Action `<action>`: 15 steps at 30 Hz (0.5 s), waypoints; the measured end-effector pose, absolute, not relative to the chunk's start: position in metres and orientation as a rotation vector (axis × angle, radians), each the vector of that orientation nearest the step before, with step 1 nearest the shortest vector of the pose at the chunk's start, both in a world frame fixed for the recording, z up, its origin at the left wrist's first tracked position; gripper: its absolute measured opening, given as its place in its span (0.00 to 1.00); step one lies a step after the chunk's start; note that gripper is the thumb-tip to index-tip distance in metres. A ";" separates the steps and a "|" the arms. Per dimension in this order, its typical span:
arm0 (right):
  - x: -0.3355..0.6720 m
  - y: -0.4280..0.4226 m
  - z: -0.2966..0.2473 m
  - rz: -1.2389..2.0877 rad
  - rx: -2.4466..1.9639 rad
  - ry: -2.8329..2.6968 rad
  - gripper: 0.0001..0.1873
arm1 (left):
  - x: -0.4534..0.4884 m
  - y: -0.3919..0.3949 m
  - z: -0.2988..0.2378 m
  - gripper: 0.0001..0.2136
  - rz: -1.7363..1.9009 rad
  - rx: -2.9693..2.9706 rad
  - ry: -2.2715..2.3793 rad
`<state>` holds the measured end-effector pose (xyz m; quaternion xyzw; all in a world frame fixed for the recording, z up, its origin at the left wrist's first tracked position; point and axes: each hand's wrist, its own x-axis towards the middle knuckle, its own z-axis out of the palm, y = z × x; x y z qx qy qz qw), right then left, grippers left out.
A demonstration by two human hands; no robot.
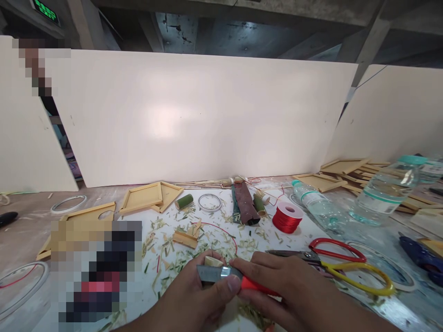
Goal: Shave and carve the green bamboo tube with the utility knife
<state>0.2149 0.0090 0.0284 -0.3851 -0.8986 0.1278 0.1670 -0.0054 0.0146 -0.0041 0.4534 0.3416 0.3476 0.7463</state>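
Observation:
My right hand (282,279) is wrapped round the red handle of a carving knife (258,286). Its short flat blade points left, across a small pale bamboo piece (213,262). That piece is gripped in the curled fingers of my left hand (197,295), and my left thumb presses against the knife near the base of its blade. Most of the bamboo is hidden by the blade and fingers. Under both hands lie many green and pale shavings (166,276) on a white sheet. Just beyond my fingers is a small split piece of bamboo (186,238).
Scissors (341,263) with red and yellow handles lie right of my hand. Behind them are a red cord spool (286,221), a bottle on its side (316,203) and a large upright bottle (384,193). Wooden frames (141,198) and a green bamboo tube (184,201) lie toward the white panel (207,115).

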 end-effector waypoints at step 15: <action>0.228 0.015 0.024 0.187 -1.184 -2.388 0.19 | -0.003 0.016 -0.006 0.26 0.813 1.008 0.739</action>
